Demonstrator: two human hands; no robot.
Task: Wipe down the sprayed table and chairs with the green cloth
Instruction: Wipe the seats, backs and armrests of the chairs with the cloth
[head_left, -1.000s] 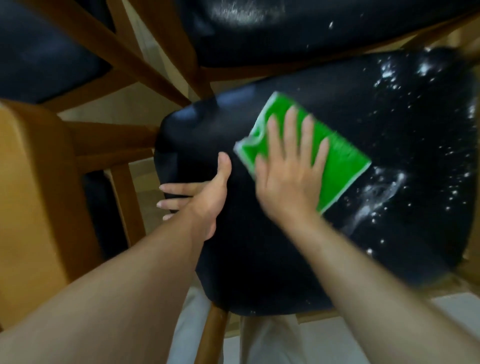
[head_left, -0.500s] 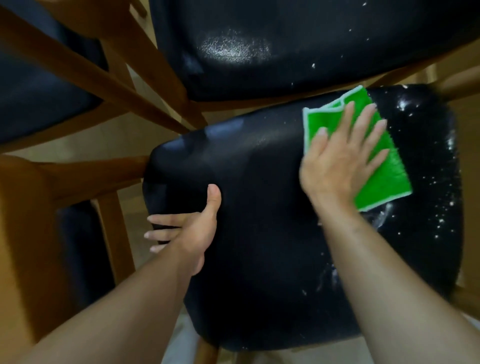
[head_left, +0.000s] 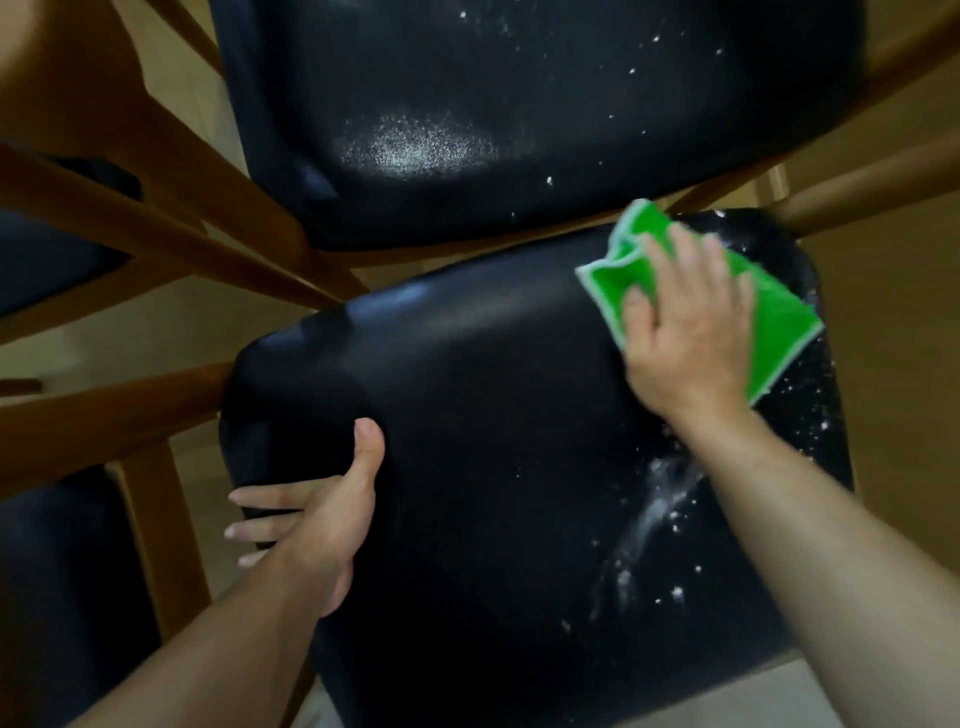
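Head view, looking down on a black padded chair seat (head_left: 493, 493) in a wooden frame (head_left: 119, 410).

Right hand (head_left: 685, 332): palm down on the green cloth (head_left: 779, 322), fingers (head_left: 691, 254) spread fairly wide and laid flat, pressing the cloth onto the seat. Motion blur over fingers and cloth. The cloth lies at the seat's far right corner, folded, white-edged, its far edge bunched up beside the fingertips.

Left hand (head_left: 327, 514): at the seat's left edge. Thumb rests on top of the padding; the other fingers extend straight past the side of the seat. Whether they touch the side of the padding cannot be told.

White droplets and a wet streak (head_left: 654, 514) on the seat's right half, near the right forearm. The left half of the seat shows a smooth sheen.

Beyond the seat's far edge: a second black seat (head_left: 519, 104), speckled white, with a bright patch near its centre.
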